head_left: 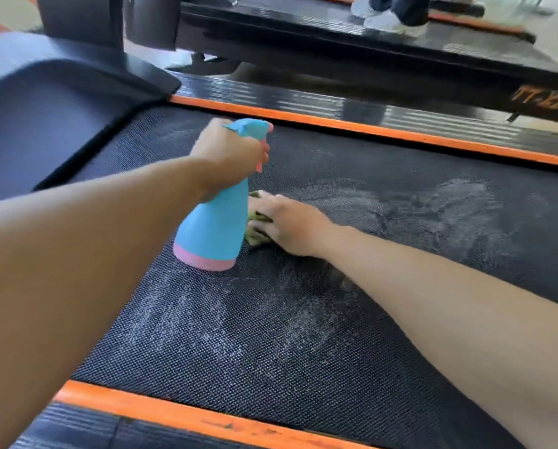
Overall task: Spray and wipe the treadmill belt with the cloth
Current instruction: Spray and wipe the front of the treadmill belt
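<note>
Treadmill belt [303, 335], damp-streaked: left grip [229, 153] wrapped round light spray bottle [216, 222] neck, right grip [287, 225] pressing soft, bunched cloth [256, 236] flat.

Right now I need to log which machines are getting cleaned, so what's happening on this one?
A person is cleaning the treadmill belt. Their left hand grips a blue and pink spray bottle by the neck, held just above the belt. Their right hand presses a green cloth flat against the belt, right beside the bottle. Pale, streaky patches of spray or residue show on the belt in front of and beyond the hands, so the wiping looks unfinished.
</note>
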Action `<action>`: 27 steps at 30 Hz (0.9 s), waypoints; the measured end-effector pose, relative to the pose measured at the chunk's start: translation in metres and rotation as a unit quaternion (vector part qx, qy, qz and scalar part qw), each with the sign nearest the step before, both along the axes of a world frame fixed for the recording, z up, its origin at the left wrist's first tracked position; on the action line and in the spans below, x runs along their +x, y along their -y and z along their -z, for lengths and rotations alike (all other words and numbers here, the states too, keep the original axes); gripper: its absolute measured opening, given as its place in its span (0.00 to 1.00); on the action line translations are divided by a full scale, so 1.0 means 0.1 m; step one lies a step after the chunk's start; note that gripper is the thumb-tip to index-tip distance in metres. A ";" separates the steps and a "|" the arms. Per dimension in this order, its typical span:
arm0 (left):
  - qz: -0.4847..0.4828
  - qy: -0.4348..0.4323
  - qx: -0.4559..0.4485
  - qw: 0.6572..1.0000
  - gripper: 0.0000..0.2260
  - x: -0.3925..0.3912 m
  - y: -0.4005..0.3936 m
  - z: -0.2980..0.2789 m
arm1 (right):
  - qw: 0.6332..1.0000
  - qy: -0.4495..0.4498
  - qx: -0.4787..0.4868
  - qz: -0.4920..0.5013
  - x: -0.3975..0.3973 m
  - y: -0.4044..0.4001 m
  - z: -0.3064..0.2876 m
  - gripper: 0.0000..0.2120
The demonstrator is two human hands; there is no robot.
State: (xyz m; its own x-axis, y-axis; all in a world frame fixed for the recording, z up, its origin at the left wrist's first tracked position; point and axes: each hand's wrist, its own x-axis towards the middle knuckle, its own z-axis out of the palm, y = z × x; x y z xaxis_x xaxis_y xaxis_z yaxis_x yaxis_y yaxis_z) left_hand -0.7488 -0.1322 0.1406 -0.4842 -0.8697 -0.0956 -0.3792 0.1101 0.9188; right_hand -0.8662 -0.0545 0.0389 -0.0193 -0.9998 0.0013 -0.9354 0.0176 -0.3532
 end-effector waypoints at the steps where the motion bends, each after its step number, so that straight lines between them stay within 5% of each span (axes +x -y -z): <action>1: 0.003 0.006 -0.003 1.000 0.11 -0.01 0.02 0.00 | 1.000 -0.003 0.001 0.026 -0.16 0.02 0.04 0.16; 6: 0.009 0.017 -0.023 1.000 0.12 -0.07 0.06 0.05 | 0.952 0.017 0.014 0.305 -1.03 -0.32 0.13 0.24; 10: 0.041 0.044 -0.029 0.998 0.12 -0.13 0.01 0.06 | 0.975 0.030 0.046 0.214 -0.66 -0.42 0.08 0.21; 14: 0.033 0.104 -0.051 0.993 0.23 -0.11 -0.06 0.04 | 0.991 0.034 0.102 0.085 -0.43 -0.49 -0.06 0.23; 18: 0.026 0.102 -0.060 0.993 0.21 -0.08 -0.05 0.04 | 0.972 0.000 0.137 0.193 -0.75 -0.61 -0.25 0.39; 22: 0.019 0.094 -0.070 0.993 0.20 -0.08 -0.02 0.07 | 0.943 -0.102 0.181 0.261 -1.09 -0.73 -0.31 0.23; 27: 0.037 0.132 -0.092 0.986 0.27 -0.16 -0.10 0.09 | 0.879 -0.193 0.221 0.376 -1.23 -0.87 -0.55 0.23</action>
